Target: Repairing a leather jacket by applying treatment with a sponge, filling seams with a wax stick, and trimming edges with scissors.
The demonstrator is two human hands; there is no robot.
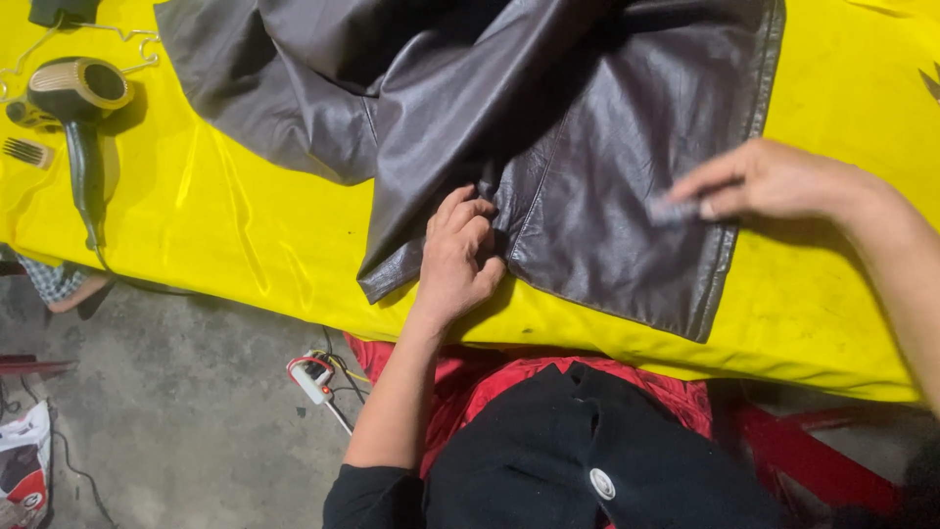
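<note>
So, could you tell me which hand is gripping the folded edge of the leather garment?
The left hand grips the fold of the dark leather garment; the right hand lies flat further right.

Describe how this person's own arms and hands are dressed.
Both hands are bare: no gloves, and no rings or watch that I can make out. The left hand leads to a forearm bare up to a black sleeve ending near the elbow. The right hand is motion-blurred; its forearm is uncovered as far as the frame shows.
</note>
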